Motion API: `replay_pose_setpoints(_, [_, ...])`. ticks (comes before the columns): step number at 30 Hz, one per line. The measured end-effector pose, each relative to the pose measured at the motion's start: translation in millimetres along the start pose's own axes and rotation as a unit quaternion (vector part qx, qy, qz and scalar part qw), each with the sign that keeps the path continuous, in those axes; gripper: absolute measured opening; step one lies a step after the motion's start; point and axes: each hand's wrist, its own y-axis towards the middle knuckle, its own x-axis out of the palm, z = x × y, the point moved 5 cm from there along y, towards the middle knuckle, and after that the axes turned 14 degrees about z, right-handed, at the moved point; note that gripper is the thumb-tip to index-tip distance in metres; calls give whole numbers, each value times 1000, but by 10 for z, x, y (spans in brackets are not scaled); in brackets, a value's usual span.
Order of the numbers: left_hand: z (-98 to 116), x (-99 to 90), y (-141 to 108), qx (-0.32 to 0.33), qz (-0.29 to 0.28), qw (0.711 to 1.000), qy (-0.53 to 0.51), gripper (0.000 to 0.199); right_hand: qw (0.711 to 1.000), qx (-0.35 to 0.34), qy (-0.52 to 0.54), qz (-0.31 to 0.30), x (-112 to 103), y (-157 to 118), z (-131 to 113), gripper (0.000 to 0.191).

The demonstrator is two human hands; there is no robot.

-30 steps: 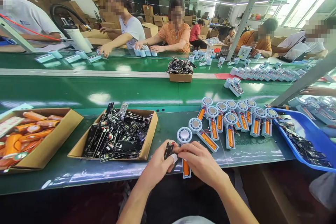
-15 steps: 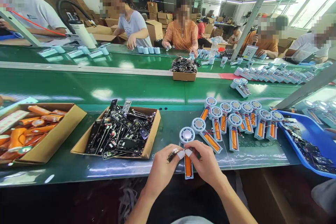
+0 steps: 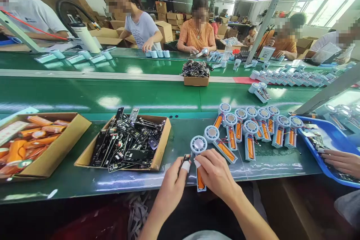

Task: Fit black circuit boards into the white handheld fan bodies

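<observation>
In front of me lies a light-blue handheld fan [image 3: 198,144] with a round head and an orange battery [image 3: 200,183] in its open handle. My left hand [image 3: 171,183], its thumb tip wrapped in white, grips a narrow black circuit board [image 3: 184,161] just left of the handle. Over the upper handle, my right hand [image 3: 218,172] is closed in a pinch, also with a white-wrapped fingertip. What it pinches is too small to make out, and its fingers hide part of the handle.
A cardboard box of circuit boards [image 3: 165,138] and a box of orange batteries [image 3: 69,138] stand to the left. Several similar fans [image 3: 250,127] lie to the right. Another person's hand [image 3: 341,162] reaches into a blue tray [image 3: 311,150]. Co-workers sit across the green conveyor [image 3: 140,93].
My hands have moved apart. The left has shifted slightly left, turning the circuit board more upright; the right stays over the handle. Another person's hand has appeared in the blue tray.
</observation>
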Motion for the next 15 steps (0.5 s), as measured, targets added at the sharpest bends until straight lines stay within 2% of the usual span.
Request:
replay_pose_setpoints(6, [146, 31, -46, 170, 41, 981, 82, 32, 1000, 13, 5, -19, -10, 59, -27, 23])
replay_pose_setpoints(12, [163, 36, -58, 253, 69, 956, 128, 28, 999, 48, 11, -17, 14, 53, -8, 21])
replay_pose_setpoints(15, [131, 43, -82, 287, 71, 942, 157, 27, 999, 41, -11, -20, 43, 47, -32, 22])
